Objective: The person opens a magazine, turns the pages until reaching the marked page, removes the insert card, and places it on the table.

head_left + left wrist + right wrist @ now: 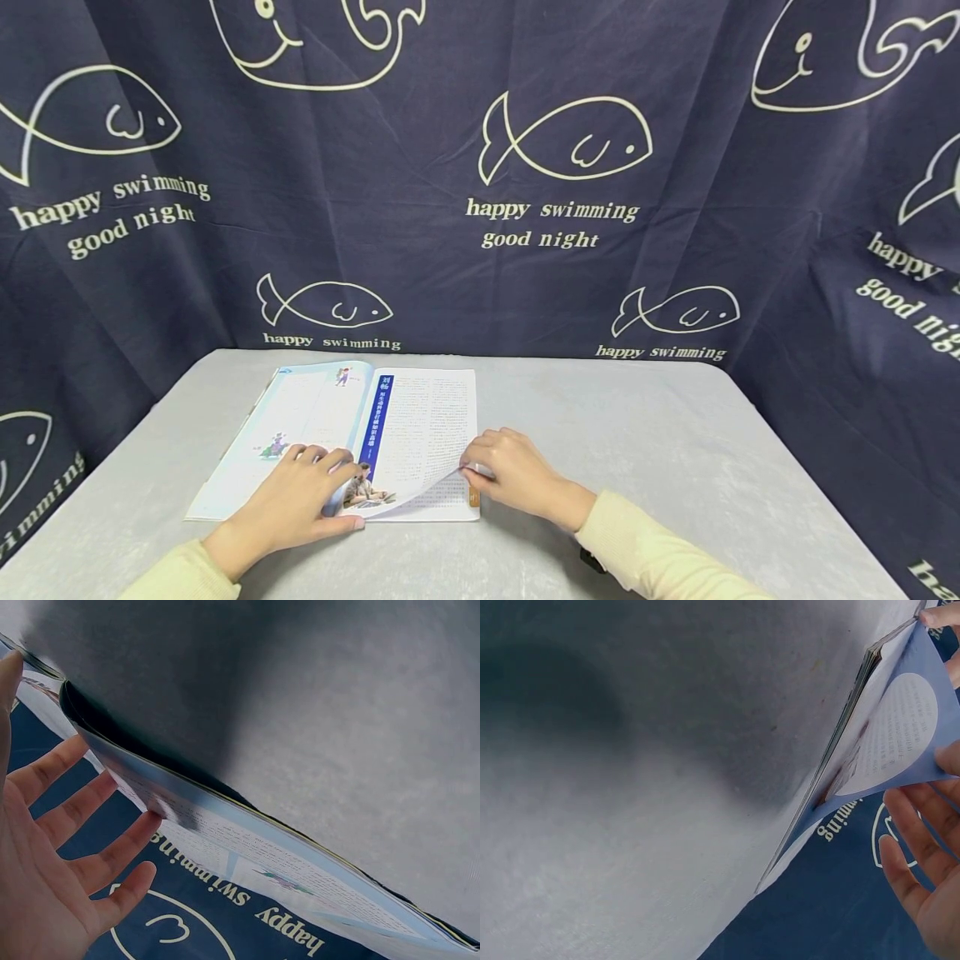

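An open magazine (303, 408) lies on the grey table. Its left page has small cartoon figures; the right-hand page (431, 417) carries a blue title strip and columns of text. My left hand (288, 504) rests on the magazine near the lower end of the spine, fingers spread, thumb by the bottom edge. Between thumb and fingers, my right hand (521, 475) pinches the right-hand page at its outer edge, and the lower corner curls up. Another printed page shows below it. In the right wrist view, the lifted page's underside (900, 742) is blue with a pale text oval.
The grey table (637, 425) extends to the right of the magazine. Behind and at both sides hangs a dark blue curtain (420, 200) printed with fish and lettering. A small black object (592, 560) shows beneath the right sleeve.
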Demonstrator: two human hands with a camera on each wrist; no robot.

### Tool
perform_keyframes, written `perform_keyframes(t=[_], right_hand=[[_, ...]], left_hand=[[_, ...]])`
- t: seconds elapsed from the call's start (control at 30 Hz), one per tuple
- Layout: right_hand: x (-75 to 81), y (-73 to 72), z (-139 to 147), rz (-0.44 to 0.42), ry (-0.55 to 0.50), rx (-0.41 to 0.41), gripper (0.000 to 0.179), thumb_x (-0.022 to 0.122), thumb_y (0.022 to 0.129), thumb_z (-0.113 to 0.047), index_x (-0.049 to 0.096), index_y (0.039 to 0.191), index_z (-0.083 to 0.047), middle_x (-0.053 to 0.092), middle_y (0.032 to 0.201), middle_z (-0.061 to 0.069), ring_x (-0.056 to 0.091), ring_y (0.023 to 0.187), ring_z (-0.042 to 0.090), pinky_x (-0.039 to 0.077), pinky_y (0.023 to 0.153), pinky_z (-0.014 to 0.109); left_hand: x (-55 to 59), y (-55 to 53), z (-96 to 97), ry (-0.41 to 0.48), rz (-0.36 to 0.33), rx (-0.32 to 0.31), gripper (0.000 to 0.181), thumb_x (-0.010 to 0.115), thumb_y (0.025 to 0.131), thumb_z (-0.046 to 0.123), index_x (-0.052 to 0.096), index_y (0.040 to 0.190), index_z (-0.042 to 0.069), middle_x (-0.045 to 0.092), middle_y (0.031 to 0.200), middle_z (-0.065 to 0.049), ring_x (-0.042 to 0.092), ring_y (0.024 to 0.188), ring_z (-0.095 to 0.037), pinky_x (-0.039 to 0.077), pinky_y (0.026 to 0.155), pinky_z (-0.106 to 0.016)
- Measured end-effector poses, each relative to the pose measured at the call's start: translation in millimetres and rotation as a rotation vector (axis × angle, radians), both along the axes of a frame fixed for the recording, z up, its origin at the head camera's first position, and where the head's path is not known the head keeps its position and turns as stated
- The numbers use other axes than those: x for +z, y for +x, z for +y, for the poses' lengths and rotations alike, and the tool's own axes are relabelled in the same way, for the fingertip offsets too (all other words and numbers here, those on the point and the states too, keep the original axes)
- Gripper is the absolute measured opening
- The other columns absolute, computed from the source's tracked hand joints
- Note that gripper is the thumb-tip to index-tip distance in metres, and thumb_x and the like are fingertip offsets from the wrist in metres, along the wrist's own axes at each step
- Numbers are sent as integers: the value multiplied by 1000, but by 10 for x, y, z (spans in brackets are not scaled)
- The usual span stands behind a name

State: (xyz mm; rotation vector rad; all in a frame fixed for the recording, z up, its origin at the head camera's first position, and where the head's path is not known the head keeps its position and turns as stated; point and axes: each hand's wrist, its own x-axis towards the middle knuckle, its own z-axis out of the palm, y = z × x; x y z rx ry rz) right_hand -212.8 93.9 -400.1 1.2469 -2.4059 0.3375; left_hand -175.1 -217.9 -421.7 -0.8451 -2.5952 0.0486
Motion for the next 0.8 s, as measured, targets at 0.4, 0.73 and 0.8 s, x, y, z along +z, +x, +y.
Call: perform_keyframes(t=[0.4,0.73,0.8], right_hand=[[16,16,-3,-13,-16,-7,7,62,84,-25,68,83,-21,67,83,-13,60,76,3,45,65,20],[-6,10,13,4,-19,-5,6,63,83,-25,67,83,-21,66,81,-12,59,75,4,44,63,20],[-13,6,16,4,-23,-4,6,63,82,-24,67,84,-20,66,82,-12,60,75,5,44,64,21]], left_hand=[[-3,2,-3,7,26,-21,57,53,73,69,65,106,24,63,101,2,57,87,-23,42,77,-43],[6,12,-6,10,30,-15,52,56,75,64,65,104,22,63,100,2,58,88,-23,42,78,-42],[7,13,-7,10,31,-14,51,57,75,63,65,104,22,63,101,2,58,88,-24,42,78,-43]])
